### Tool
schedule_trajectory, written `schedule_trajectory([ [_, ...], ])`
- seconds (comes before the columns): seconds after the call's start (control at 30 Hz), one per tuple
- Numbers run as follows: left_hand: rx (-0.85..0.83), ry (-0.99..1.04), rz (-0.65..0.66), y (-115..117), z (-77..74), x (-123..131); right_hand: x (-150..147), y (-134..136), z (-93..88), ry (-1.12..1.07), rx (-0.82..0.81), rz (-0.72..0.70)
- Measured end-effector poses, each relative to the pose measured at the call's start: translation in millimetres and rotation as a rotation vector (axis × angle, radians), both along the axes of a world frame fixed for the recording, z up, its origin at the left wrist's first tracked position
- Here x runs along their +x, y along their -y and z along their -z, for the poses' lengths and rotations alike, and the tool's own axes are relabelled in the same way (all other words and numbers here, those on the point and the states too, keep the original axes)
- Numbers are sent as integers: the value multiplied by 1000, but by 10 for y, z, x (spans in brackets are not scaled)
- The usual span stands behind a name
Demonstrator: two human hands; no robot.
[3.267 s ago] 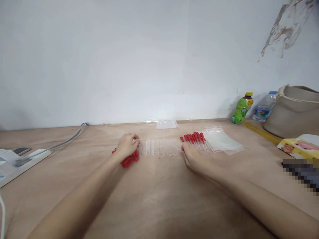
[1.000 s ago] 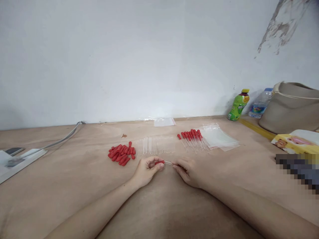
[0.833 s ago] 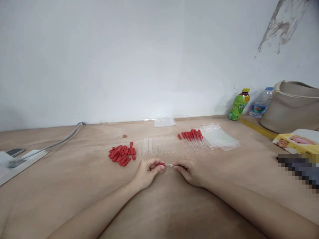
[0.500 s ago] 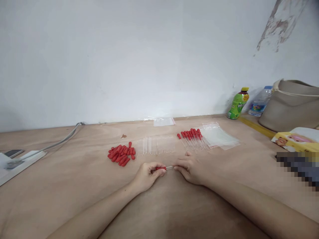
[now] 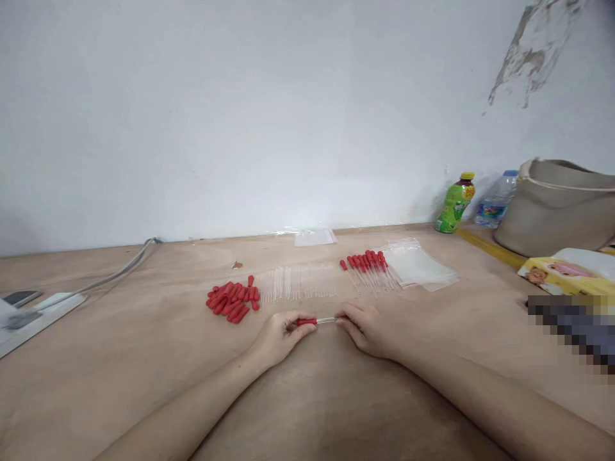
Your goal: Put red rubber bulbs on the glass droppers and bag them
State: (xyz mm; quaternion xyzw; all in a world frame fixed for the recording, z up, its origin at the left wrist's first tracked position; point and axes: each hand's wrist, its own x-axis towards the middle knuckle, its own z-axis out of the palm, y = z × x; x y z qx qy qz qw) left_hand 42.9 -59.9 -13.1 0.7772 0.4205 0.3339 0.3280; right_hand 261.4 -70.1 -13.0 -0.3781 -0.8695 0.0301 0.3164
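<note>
My left hand (image 5: 276,334) pinches a red rubber bulb (image 5: 306,321) fitted on the end of a clear glass dropper tube (image 5: 327,319). My right hand (image 5: 368,328) pinches the other end of that tube. Both hands rest on the brown table (image 5: 144,358) just in front of me. Behind them lie a pile of loose red bulbs (image 5: 232,299), a row of bare clear tubes (image 5: 300,282) and a row of finished droppers with red bulbs (image 5: 368,269).
Clear zip bags (image 5: 420,267) lie right of the droppers, another small bag (image 5: 314,237) by the wall. A green bottle (image 5: 453,203), a water bottle (image 5: 496,199), a beige bag (image 5: 557,205) and a yellow pack (image 5: 567,275) stand at right. A power strip with cable (image 5: 41,307) lies at left.
Earlier my hands were at the bulb pile and the tube row. They came back toward me with one bulb and one tube, and the bulb now sits on the tube's end.
</note>
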Motion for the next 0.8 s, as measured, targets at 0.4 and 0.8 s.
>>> schedule_trajectory([
  [0.4, 46, -1, 25, 29, 61, -3, -70, 74, -18, 16, 24, 29],
  [0.8, 64, 16, 54, 23, 90, -22, -167, 100, -58, 171, -193, 169],
])
